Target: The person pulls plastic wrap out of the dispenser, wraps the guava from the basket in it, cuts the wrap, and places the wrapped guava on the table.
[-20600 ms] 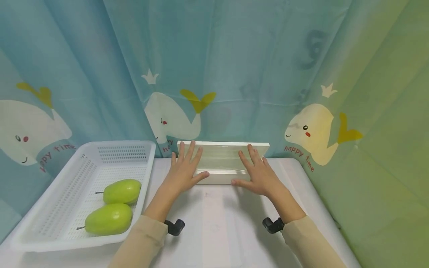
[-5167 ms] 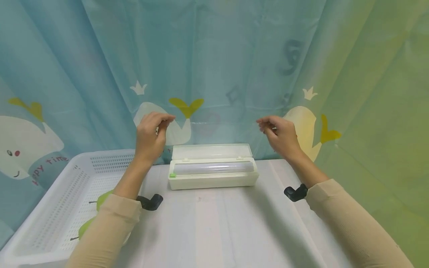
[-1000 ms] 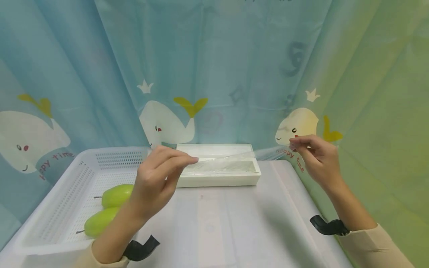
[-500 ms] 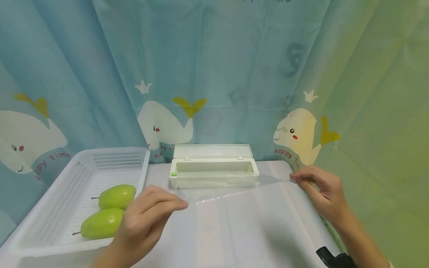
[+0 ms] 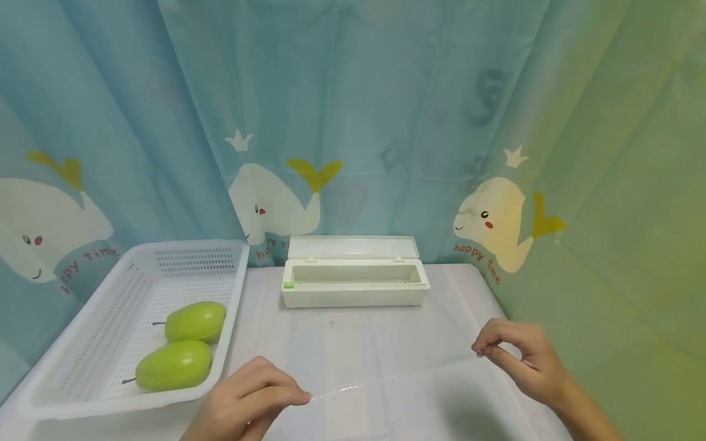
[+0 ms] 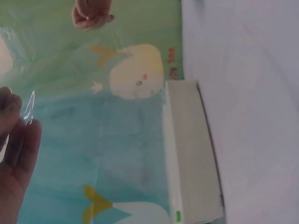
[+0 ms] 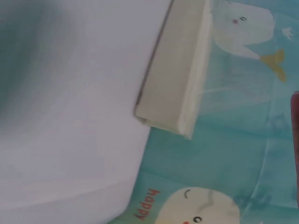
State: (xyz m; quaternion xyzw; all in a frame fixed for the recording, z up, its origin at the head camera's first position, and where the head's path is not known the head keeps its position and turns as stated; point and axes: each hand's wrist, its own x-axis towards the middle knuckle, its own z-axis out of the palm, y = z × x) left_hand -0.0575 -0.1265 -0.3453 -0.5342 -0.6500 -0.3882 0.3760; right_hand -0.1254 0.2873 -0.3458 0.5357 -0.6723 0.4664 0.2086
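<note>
A sheet of clear cling film (image 5: 353, 387) is drawn out between my two hands, its near edge a thin shiny line slanting up to the right. My left hand (image 5: 248, 401) pinches one corner between thumb and fingers at the front centre. At the right, my right hand (image 5: 526, 361) pinches the other end, fingers bent. In the left wrist view, a glinting fold of film (image 6: 30, 109) shows by the fingertips. Behind the hands, the white cling film box (image 5: 355, 298) stands with its lid (image 5: 353, 247) raised at the back and its inner floor showing.
A white plastic basket (image 5: 236, 318) on the left holds two green pear-shaped fruits (image 5: 175, 365) with stems. A curtain (image 5: 386, 122) printed with whales hangs behind the white table (image 5: 452, 306). A small green piece (image 5: 288, 285) sits at the box's left end.
Both hands have moved toward the table's front, bringing the film down and away from over the box. Earlier, the box lid was raised and a roll showed inside; now its inner floor shows.
</note>
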